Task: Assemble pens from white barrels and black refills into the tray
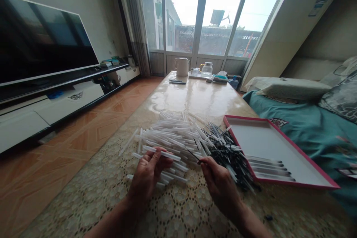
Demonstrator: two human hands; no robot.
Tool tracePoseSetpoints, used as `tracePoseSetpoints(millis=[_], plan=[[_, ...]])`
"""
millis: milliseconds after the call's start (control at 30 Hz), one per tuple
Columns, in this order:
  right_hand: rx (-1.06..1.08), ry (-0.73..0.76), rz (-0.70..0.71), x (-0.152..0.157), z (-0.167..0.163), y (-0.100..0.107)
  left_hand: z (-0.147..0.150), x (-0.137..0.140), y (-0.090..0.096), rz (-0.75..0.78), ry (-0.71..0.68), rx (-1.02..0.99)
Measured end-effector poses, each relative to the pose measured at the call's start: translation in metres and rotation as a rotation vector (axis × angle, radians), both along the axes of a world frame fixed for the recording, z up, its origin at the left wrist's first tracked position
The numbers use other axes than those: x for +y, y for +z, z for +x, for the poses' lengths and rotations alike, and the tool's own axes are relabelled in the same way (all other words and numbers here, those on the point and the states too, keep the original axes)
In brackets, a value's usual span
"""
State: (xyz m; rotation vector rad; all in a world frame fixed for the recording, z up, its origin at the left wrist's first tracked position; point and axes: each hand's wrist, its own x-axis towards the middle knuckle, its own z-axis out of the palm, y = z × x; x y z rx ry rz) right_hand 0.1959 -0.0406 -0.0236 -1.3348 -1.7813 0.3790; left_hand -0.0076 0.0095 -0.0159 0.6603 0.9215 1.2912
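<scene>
My left hand (150, 167) is closed around a translucent white plastic tube (167, 153), held level above a heap of similar tubes (173, 130). Between the thumb and fingers of my right hand (219, 178) is a thin dark pen refill (192, 153), its narrow end pointing up and left toward the tube. The two pieces are apart. Just right of the white heap lies a pile of black, thin sticks (228, 156). Inside a shallow white box with a red rim (302, 150), several clear tubes with dark ends (270, 169) lie side by side.
A patterned, glossy cover lies over the long table (181, 208). At its far end stand a kettle (182, 67), a glass jug (206, 69) and a tissue pack (221, 77). A small dark piece (268, 217) lies near the front right. A green-covered couch (320, 126) borders the right side.
</scene>
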Motion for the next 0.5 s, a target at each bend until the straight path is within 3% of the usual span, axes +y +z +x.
tracePoseSetpoints(millis=[200, 500], plan=[[-0.123, 0.014, 0.105, -0.0034, 0.0044, -0.0007, -0.0051, 0.0067, 0.0033, -0.045, 0.096, -0.076], [-0.229, 0.021, 0.096, -0.0052, -0.0002, 0.0041, 0.001, 0.0025, -0.0039, -0.016, 0.019, -0.038]])
